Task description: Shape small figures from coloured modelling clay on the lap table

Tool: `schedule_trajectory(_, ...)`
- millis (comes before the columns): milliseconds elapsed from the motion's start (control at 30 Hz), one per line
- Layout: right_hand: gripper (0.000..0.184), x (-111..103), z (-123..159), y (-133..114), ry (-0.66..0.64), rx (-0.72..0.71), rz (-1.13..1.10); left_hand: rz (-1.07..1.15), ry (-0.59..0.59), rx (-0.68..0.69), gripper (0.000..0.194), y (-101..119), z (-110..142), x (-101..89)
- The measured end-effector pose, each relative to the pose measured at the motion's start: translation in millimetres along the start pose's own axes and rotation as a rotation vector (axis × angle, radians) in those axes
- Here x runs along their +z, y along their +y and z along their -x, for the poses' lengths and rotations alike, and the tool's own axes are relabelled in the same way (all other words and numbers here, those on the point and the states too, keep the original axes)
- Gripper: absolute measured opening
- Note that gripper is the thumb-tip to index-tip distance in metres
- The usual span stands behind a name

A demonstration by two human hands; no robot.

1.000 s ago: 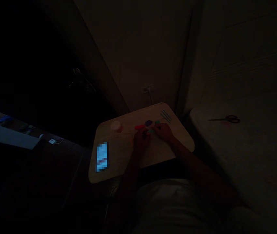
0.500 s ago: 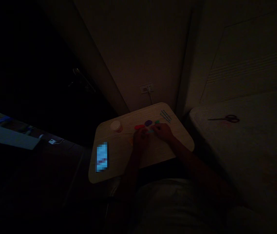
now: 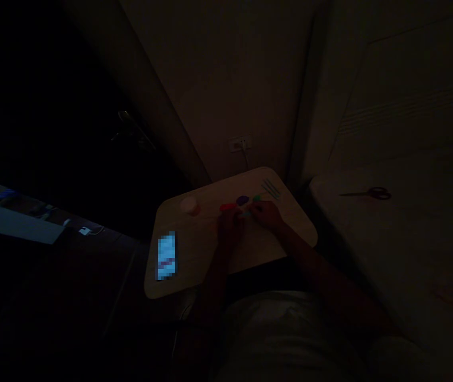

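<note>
Dimly, through the head camera, I make out a light wood-coloured table with rounded corners [image 3: 198,254]; both bare hands are over its far half, close together. The left hand [image 3: 230,228] has its fingers curled inward at a small pale greenish piece [image 3: 244,214]; the right hand [image 3: 266,214] is bent toward the same piece from the other side, its fingers partly closed. The piece lies between the two sets of fingertips; it is too dark for me to tell whether either hand truly grips it, or how tightly.

Just beyond the left hand I see a bright red soft-looking lump [image 3: 227,206]; a rounded dark purple lump [image 3: 242,200] is beside it, and a small green lump [image 3: 257,198] sits just past the right hand. Farther toward the table's far right corner lie some thin bluish-green sticks [image 3: 271,189]; on the left stands a round pale tub [image 3: 189,205], with a lit phone [image 3: 166,256] nearer me, its screen blurred into blocks. Off to the right, on a separate pale surface [image 3: 401,233], I see dark-handled scissors [image 3: 378,193].
</note>
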State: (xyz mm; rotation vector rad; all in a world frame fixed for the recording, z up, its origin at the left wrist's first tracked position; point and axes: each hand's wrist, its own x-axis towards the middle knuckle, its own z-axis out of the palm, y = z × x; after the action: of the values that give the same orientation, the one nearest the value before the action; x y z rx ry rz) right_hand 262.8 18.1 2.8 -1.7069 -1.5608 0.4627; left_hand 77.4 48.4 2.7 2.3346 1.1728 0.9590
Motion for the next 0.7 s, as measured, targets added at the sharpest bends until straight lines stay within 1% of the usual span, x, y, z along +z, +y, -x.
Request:
schedule_trajectory(200, 0.038, 0.1, 0.2, -0.3, 0.002, -0.002, 0.008, -0.016, 0.013, -0.038, 0.025, 0.1, 1.3, 1.5)
schedule_trajectory(333, 0.038, -0.2, 1.2, -1.0, 0.012, -0.003, -0.004, -0.027, 0.020, 0.004, 0.016, -0.3, 0.7, 1.6)
schedule_trajectory(433, 0.039, -0.8, 1.6, -1.5, 0.015, -0.008, -0.012, -0.028, 0.017, 0.014, 0.013, 0.0, 0.2, 0.7)
schedule_trajectory(533, 0.038, -1.2, 1.6, -1.7, 0.011, -0.004, -0.015, -0.027, 0.003, 0.007, 0.017, 0.7, 0.2, 0.5)
schedule_trajectory(633, 0.036, -0.8, 1.1, -1.2, 0.002, 0.000, -0.006, -0.020, 0.006, -0.041, 0.027, 1.5, 0.5, 1.1)
schedule_trajectory(700, 0.037, -0.2, 0.6, -0.4, -0.004, -0.002, -0.003, -0.031, 0.007, -0.048, 0.026, 2.0, 0.9, 1.5)
